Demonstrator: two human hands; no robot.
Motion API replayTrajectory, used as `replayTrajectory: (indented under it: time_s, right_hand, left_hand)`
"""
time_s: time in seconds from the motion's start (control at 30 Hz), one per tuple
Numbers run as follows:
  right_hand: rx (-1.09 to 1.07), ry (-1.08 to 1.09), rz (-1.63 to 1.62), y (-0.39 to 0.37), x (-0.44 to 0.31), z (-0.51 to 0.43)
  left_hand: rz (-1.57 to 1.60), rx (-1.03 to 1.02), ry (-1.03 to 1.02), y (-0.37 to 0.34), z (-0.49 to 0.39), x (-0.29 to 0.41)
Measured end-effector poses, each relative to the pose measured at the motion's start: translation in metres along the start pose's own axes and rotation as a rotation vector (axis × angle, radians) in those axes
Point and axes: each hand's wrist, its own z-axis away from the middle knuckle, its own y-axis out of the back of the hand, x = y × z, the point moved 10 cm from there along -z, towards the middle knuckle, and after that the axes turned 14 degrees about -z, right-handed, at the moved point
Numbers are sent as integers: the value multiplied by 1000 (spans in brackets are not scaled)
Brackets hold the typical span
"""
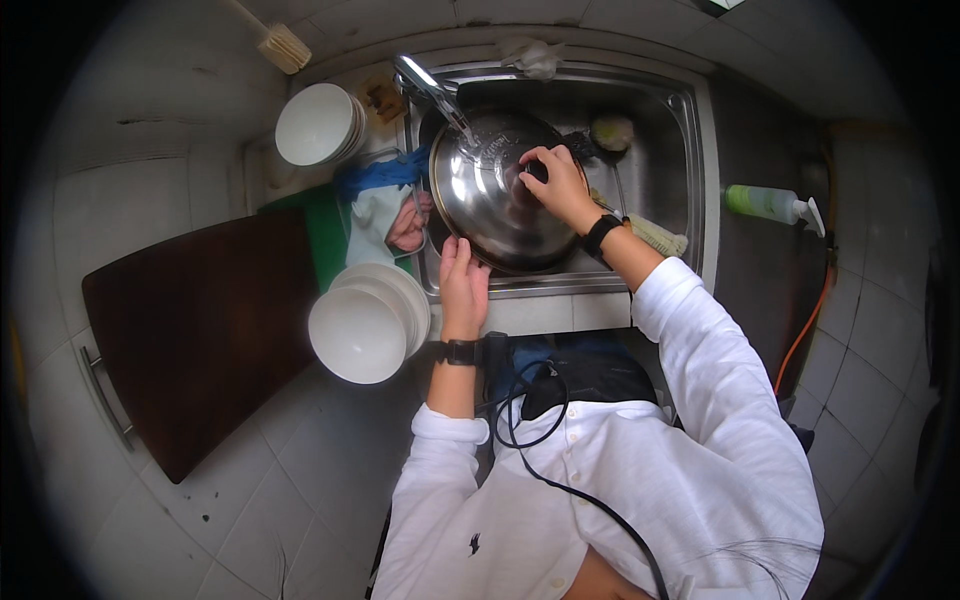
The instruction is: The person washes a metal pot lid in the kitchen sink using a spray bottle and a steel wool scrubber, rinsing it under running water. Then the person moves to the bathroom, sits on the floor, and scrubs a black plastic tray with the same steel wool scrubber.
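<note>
A large round pot lid [487,202] with a shiny domed top and a dark knob lies tilted in the stainless steel sink [660,225]. My right hand [559,184] pinches the knob between thumb and fingers. At the lid's near left rim is my left hand [465,281], gripping the edge with the fingers partly hidden. The chrome faucet [435,94] points its spout at the lid's upper left, where the surface looks wet and splashed. Behind my right hand, a round scrub brush [613,133] rests in the basin. A pale bristle brush [658,235] lies beside my right wrist.
White bowls [315,124] stand stacked behind left, and more white dishes [360,334] near left. Between them are a blue cloth [382,172] and a pink cloth [409,225]. A green pump bottle [761,204] lies right of the sink. A dark brown panel [202,330] juts out left.
</note>
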Motion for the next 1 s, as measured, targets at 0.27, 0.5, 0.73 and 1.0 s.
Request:
replayTrajectory:
  time_s: [0.27, 0.5, 0.73, 1.0]
  right_hand:
    - [-286, 203, -20, 7, -33, 14]
    - [-377, 337, 68, -1, -48, 23]
    - [-286, 198, 171, -12, -38, 4]
    - [-172, -528, -1033, -85, -19, -60]
  left_hand:
    - [-323, 34, 70, 19, -11, 31]
    - [-320, 38, 61, 10, -30, 36]
    - [-184, -107, 46, -7, -16, 25]
    - [-134, -91, 61, -7, 1, 1]
